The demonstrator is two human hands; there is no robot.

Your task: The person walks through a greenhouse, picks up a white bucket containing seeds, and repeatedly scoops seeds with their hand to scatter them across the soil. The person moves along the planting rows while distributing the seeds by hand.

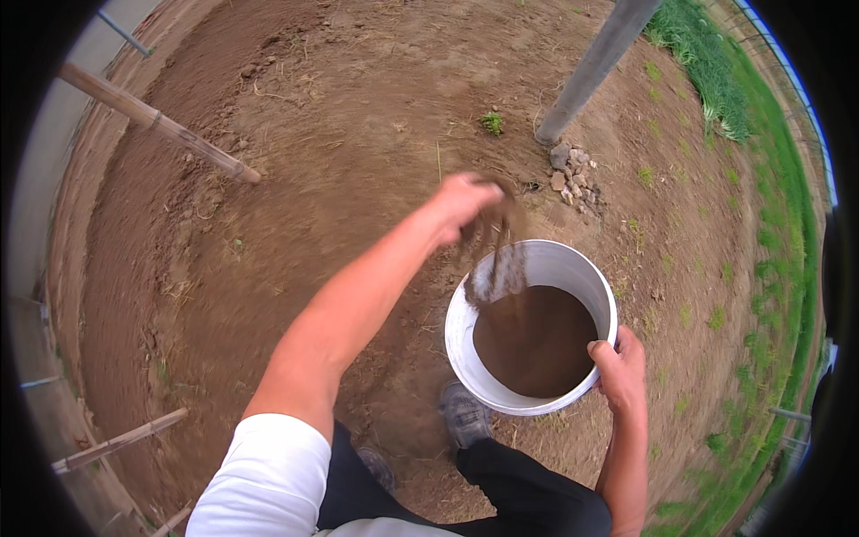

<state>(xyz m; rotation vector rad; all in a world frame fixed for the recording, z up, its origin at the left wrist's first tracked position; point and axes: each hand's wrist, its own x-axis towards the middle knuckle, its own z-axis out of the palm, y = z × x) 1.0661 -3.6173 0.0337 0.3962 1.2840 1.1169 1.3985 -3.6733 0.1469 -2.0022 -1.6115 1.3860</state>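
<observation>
My right hand (623, 369) grips the near-right rim of a white plastic bucket (463, 329), thumb over the edge. Inside lies fine brown soil-like material (543, 349). Above the bucket's far-left rim is my left hand (468, 201), blurred by motion, its fingers curled around some of the same loose material. Strands of it (500, 248) trail down from the hand across the bucket's mouth. The fingertips are partly hidden by the blur and the falling grains.
Beyond the bucket, a grey post (590, 74) rises beside a pile of stones (574, 178). A bamboo pole (161, 124) leans at the left. Small green plants (492, 123) dot the bare soil (322, 174); denser greenery (704, 67) lines the right. My shoe (463, 413) is below the bucket.
</observation>
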